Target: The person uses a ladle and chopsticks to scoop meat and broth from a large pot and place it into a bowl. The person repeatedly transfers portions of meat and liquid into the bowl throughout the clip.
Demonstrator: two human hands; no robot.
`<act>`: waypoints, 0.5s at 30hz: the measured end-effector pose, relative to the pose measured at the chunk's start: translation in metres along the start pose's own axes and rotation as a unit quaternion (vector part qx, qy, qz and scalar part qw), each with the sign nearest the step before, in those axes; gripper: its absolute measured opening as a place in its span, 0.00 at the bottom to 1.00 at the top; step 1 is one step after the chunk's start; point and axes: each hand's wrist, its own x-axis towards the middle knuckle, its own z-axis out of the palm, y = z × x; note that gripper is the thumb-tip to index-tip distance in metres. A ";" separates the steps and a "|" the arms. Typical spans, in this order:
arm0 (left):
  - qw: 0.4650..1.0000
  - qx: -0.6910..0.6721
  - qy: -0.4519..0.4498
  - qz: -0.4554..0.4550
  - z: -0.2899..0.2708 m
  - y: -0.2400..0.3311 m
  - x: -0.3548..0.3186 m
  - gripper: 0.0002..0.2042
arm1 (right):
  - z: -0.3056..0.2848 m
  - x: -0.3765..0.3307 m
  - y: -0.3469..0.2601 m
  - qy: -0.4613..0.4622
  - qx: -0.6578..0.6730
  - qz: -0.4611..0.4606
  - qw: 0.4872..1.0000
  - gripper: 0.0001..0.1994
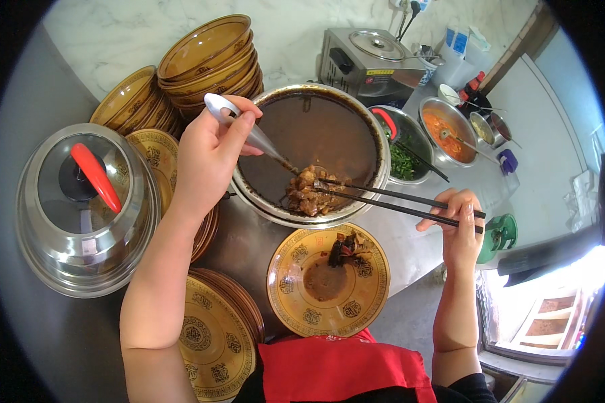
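Note:
My left hand (216, 148) is closed round the metal handle of a ladle (265, 142). The ladle's bowl is hidden under a heap of brown stewed meat chunks (314, 191), at the near edge of a large metal pot (381, 176) of dark brown broth (316, 127). In my right hand (458, 218) is a pair of black chopsticks (400, 201), their tips touching the meat. Just below the pot sits a yellow-brown patterned plate (290, 302), with a brown sauce puddle and dark spice pieces (345, 250) near its upper right rim.
Stacked brown bowls (205, 60) stand behind my left hand. A lidded metal pot (87, 248) is at left, a plate stack (212, 322) nearer me. To the right are chopped greens (401, 161), a bowl of orange-red food (444, 124) and a green object (501, 235); a metal appliance (373, 67) is behind.

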 end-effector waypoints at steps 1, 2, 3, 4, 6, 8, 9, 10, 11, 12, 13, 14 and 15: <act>1.000 -0.002 -0.001 0.000 0.000 0.000 0.000 0.06 | -0.001 0.001 0.000 -0.003 0.004 -0.002 1.000 0.16; 1.000 0.002 -0.001 0.002 0.000 0.000 0.000 0.06 | 0.001 0.002 0.001 0.006 0.009 0.016 1.000 0.16; 1.000 0.006 -0.002 0.003 0.000 0.000 0.000 0.06 | 0.003 0.003 0.001 0.015 0.015 0.034 0.999 0.16; 1.000 0.009 -0.002 0.005 0.000 0.000 0.000 0.05 | 0.004 0.004 0.001 0.024 0.020 0.052 0.998 0.17; 1.000 0.003 0.002 0.008 0.003 0.001 0.000 0.05 | 0.003 0.006 0.001 0.030 0.020 0.064 0.997 0.17; 1.000 0.005 0.003 0.013 0.003 0.002 -0.001 0.05 | 0.002 0.007 0.003 0.029 0.018 0.063 0.997 0.16; 1.000 0.008 0.002 0.017 0.003 0.003 -0.001 0.05 | 0.002 0.007 0.004 0.026 0.017 0.057 0.998 0.16; 1.000 0.012 0.000 0.020 0.003 0.003 -0.001 0.05 | 0.001 0.008 0.004 0.024 0.014 0.050 0.998 0.16; 1.000 0.017 -0.001 0.024 0.003 0.003 0.000 0.05 | 0.002 0.008 0.005 0.030 0.020 0.044 0.998 0.16; 0.999 0.023 -0.001 0.027 0.003 0.004 0.000 0.05 | 0.002 0.008 0.005 0.037 0.026 0.038 0.998 0.16; 0.999 0.029 -0.002 0.031 0.003 0.004 0.001 0.05 | 0.003 0.008 0.005 0.043 0.032 0.031 0.998 0.16; 0.999 0.029 -0.001 0.031 0.003 0.005 0.001 0.05 | 0.003 0.008 0.005 0.050 0.037 0.030 0.998 0.16; 0.999 0.028 0.000 0.031 0.004 0.006 0.002 0.05 | 0.002 0.008 0.005 0.057 0.043 0.029 0.997 0.16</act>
